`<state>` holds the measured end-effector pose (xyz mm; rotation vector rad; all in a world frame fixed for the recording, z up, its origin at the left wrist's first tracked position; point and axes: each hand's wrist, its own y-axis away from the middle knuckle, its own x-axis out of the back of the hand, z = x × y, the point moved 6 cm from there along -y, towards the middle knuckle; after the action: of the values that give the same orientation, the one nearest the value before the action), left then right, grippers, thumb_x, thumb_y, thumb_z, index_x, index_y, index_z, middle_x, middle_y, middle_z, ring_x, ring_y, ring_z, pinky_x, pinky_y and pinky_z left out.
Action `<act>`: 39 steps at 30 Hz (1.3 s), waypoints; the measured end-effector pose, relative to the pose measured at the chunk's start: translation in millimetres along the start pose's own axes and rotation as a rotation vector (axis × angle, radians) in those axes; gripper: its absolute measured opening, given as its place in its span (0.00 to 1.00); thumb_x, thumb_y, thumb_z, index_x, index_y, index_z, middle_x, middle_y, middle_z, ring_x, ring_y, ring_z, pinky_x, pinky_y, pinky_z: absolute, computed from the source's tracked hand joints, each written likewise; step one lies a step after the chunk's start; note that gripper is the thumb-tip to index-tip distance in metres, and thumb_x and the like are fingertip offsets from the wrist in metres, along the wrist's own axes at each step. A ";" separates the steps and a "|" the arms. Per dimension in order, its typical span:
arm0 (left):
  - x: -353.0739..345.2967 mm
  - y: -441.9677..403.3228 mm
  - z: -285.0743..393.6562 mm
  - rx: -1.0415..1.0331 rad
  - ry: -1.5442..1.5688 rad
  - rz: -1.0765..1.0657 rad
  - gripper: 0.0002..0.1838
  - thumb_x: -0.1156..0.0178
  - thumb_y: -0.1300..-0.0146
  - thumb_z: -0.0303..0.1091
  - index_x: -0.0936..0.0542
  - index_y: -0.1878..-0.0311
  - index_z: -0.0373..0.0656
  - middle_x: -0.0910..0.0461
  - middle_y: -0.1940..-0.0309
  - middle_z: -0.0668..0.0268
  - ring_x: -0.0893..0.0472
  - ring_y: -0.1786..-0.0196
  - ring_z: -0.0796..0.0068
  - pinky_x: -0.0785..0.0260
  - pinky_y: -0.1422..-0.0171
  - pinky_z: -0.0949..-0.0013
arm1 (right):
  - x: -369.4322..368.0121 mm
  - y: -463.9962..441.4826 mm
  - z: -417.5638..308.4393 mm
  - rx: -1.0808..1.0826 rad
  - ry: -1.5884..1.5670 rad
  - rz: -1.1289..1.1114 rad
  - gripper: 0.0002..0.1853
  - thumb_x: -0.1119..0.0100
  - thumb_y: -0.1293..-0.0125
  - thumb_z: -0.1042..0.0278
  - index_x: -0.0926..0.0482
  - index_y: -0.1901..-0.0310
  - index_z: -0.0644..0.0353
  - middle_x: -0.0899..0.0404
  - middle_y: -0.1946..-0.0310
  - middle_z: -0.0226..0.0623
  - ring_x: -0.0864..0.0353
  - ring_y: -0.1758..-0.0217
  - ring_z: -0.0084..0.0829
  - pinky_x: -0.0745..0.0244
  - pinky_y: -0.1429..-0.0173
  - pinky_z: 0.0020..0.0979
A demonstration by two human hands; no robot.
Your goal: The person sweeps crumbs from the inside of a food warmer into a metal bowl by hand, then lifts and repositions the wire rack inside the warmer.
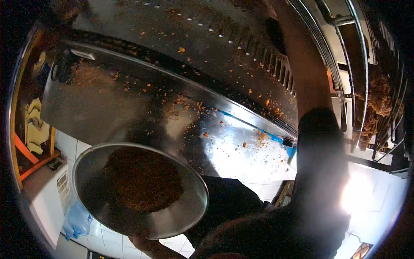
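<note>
A wide metal bowl [194, 190] with a heap of brown crumbs [144, 179] in it is tilted at the lower left. My left hand [140, 242] grips its near rim from below; the fingers are partly hidden. My right arm reaches up across a dark metal surface [151, 26], and its hand lies beyond the top edge of the view. Orange-brown crumbs [183, 103] are scattered over this surface and over the lower metal ledge [108, 110] beside the bowl.
Wire racks [364, 64] at the right hold brown crumbly food [379, 95]. A row of slots [276, 64] runs through the metal surface. A blue plastic water bottle [78, 220] stands on the tiled floor at the lower left. An orange-framed shelf [39, 164] is at the left.
</note>
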<state>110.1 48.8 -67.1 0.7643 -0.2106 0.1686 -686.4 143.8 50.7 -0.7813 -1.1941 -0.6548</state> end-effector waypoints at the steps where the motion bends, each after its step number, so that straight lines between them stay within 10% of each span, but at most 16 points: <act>1: 1.5 -2.5 -3.4 0.010 0.093 -0.101 0.38 0.40 0.57 0.36 0.34 0.38 0.34 0.31 0.43 0.48 0.26 0.47 0.47 0.30 0.44 0.46 | -3.6 9.3 19.4 -0.027 0.008 -0.012 0.18 0.52 0.34 0.59 0.28 0.44 0.51 0.29 0.44 0.40 0.29 0.42 0.37 0.35 0.37 0.37; 5: 19.8 -14.1 -9.4 -0.120 -0.065 -0.317 0.25 0.48 0.37 0.42 0.30 0.42 0.34 0.25 0.48 0.56 0.24 0.49 0.65 0.31 0.44 0.61 | -5.4 46.7 112.4 -0.199 0.047 -0.038 0.18 0.52 0.34 0.58 0.28 0.44 0.52 0.29 0.45 0.40 0.29 0.43 0.37 0.34 0.38 0.37; 14: 30.1 -25.1 3.3 -0.225 -0.140 -0.268 0.24 0.51 0.35 0.42 0.30 0.42 0.34 0.26 0.47 0.55 0.25 0.47 0.62 0.32 0.42 0.60 | 12.1 164.2 270.2 -0.538 0.120 -0.086 0.18 0.53 0.33 0.57 0.27 0.46 0.53 0.27 0.47 0.39 0.28 0.44 0.37 0.34 0.38 0.38; 27: 42.3 -38.1 -5.5 -0.043 0.149 -0.265 0.35 0.45 0.44 0.44 0.37 0.36 0.37 0.34 0.39 0.49 0.31 0.39 0.47 0.38 0.35 0.46 | 38.5 315.5 308.8 -0.943 0.092 -0.328 0.18 0.54 0.33 0.55 0.26 0.47 0.54 0.25 0.49 0.39 0.27 0.46 0.37 0.33 0.40 0.38; 31: 36.3 -42.5 3.0 -0.051 0.161 -0.351 0.34 0.45 0.42 0.43 0.37 0.35 0.36 0.36 0.38 0.49 0.31 0.39 0.48 0.38 0.35 0.47 | 75.6 310.1 236.9 -0.678 0.293 0.125 0.21 0.55 0.33 0.49 0.21 0.54 0.56 0.20 0.62 0.40 0.21 0.58 0.40 0.27 0.51 0.42; 34: 43.8 -52.5 9.5 -0.343 -0.068 -0.359 0.27 0.50 0.36 0.39 0.34 0.38 0.32 0.31 0.41 0.48 0.27 0.45 0.48 0.32 0.40 0.51 | 58.9 273.2 264.7 -0.652 0.184 0.150 0.21 0.53 0.35 0.48 0.23 0.51 0.55 0.22 0.58 0.40 0.22 0.55 0.40 0.28 0.49 0.42; 39: 43.3 -54.0 9.0 -0.148 -0.010 -0.440 0.26 0.49 0.36 0.38 0.34 0.38 0.32 0.30 0.42 0.48 0.27 0.45 0.49 0.31 0.41 0.50 | 32.7 217.1 289.1 -0.593 0.075 0.138 0.24 0.49 0.37 0.47 0.27 0.46 0.55 0.25 0.51 0.41 0.24 0.50 0.39 0.30 0.46 0.42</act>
<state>163.0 7.4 -86.0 0.6476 -0.0600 -0.2650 -665.5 503.6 93.5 -1.3095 -0.8690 -0.9291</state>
